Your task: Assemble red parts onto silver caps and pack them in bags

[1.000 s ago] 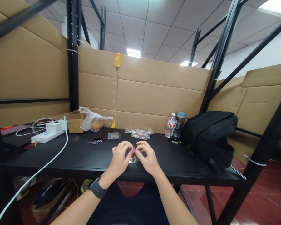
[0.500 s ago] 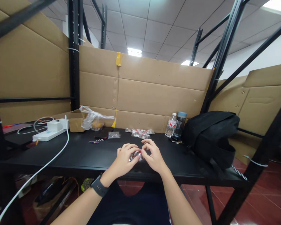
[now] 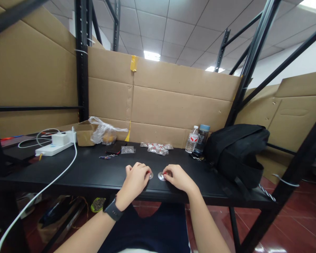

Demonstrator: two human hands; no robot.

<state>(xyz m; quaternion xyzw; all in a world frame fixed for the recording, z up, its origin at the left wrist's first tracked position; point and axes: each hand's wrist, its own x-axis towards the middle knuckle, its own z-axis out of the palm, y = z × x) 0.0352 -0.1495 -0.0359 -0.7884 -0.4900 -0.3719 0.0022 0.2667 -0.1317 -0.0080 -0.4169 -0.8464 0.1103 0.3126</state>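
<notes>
Low over the table's front part, my left hand (image 3: pixel 136 178) has its fingers closed at a small shiny silver disc (image 3: pixel 151 175) with a bit of red at the fingertips. Most of that disc is hidden behind the fingers. To its right, my right hand (image 3: pixel 179 177) pinches the red part of a second silver disc (image 3: pixel 160 176), whose round rim shows at the left of the thumb. A gap of black tabletop separates the two discs. Farther back lies a pile of clear plastic packets (image 3: pixel 158 149) with silver and red things inside.
On the black table (image 3: pixel 81 175) stand a power strip (image 3: pixel 52 148) with a white cable, a small carton (image 3: pixel 84 135) and a plastic bag (image 3: pixel 105 133). A flat clear packet (image 3: pixel 128 149) lies mid-left. Two bottles (image 3: pixel 192 141) and a black backpack (image 3: pixel 237 151) are at right.
My hands, close together around shiny silver pieces before, have moved apart. Each is now at its own disc, low at the tabletop. The view has shifted slightly.
</notes>
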